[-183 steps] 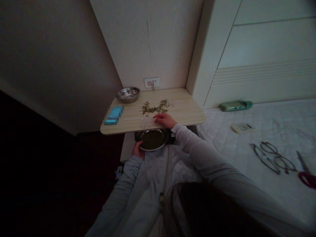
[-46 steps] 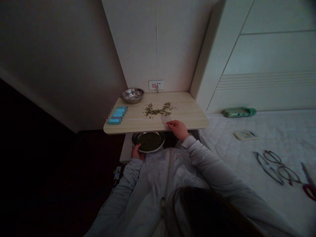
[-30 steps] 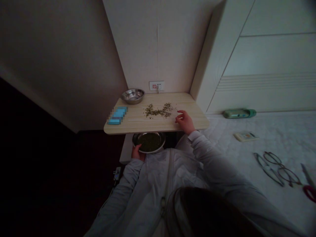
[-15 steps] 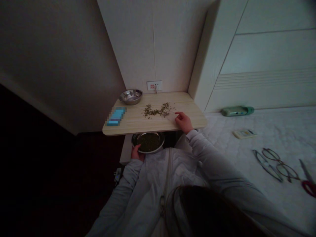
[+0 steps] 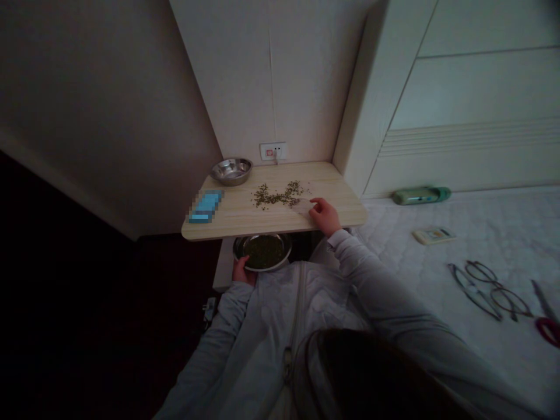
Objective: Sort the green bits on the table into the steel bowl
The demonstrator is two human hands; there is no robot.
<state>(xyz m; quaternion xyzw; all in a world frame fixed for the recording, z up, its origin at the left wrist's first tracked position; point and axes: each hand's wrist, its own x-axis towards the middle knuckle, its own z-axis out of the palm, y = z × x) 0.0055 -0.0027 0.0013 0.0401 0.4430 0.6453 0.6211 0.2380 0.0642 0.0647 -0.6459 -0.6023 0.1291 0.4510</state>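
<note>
My left hand (image 5: 242, 272) grips the near-left rim of a steel bowl (image 5: 285, 256), its thumb over the edge. The bowl holds many small green grains or beans (image 5: 265, 251) and sits at my lap, just below the table's front edge. Over the right part of the wooden table (image 5: 236, 224), my right hand (image 5: 324, 216) is closed on a thin see-through piece (image 5: 303, 204), its kind unclear. That piece reaches left towards a scattered patch of the same small grains (image 5: 275, 198) on the tabletop.
A second steel bowl (image 5: 231, 171) stands at the table's back left, with a blurred-out phone-like object (image 5: 206, 206) in front. A socket (image 5: 273, 151) is on the wall behind. On the bed lie a green bottle (image 5: 420, 195), a remote (image 5: 434, 235), glasses (image 5: 510, 300) and scissors (image 5: 546, 329).
My right hand has shifted very slightly left with the see-through piece. The left hand and bowl stay where they were.
</note>
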